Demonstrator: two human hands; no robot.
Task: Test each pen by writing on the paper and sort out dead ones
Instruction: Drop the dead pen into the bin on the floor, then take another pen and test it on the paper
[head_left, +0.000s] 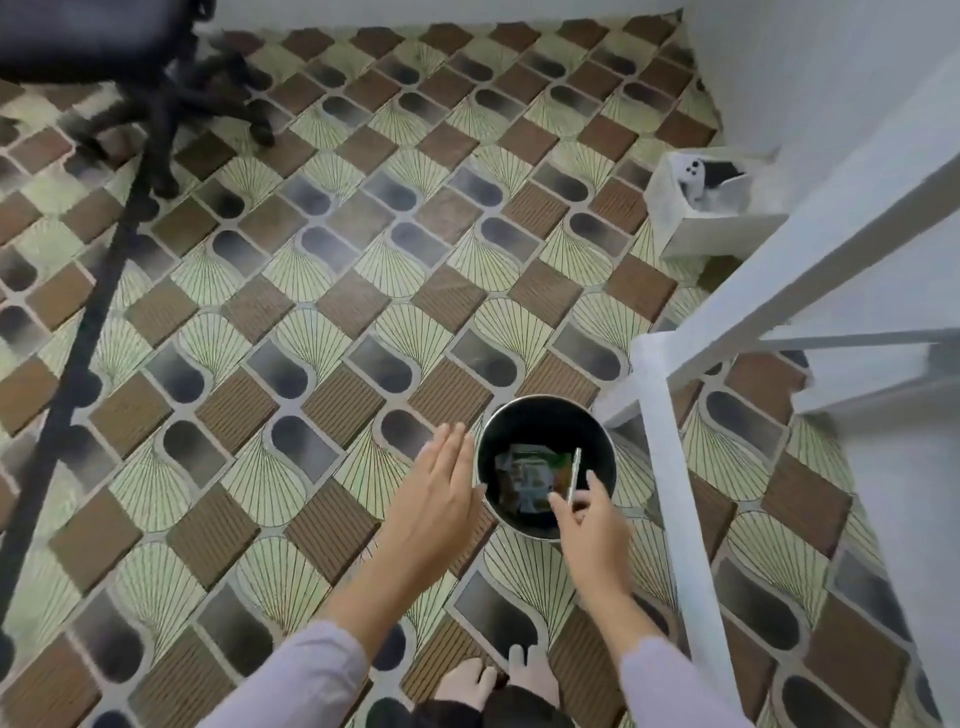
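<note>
I look down at a patterned tile floor. A round black bin (546, 410) stands on it with crumpled wrappers lying inside. My right hand (589, 525) pinches a thin light-coloured pen (574, 475) between thumb and fingers, held over the bin's near right side with its far end pointing away from me. My left hand (441, 493) hovers just left of the bin with fingers straight and together, holding nothing. No paper is in view.
A white table frame (670, 467) with slanted bars stands close on the right of the bin. A small white box (698, 208) holding a white gadget sits on the floor behind it. A black office chair base (171, 109) and a dark pole (83, 332) are at left. My feet (493, 686) are below.
</note>
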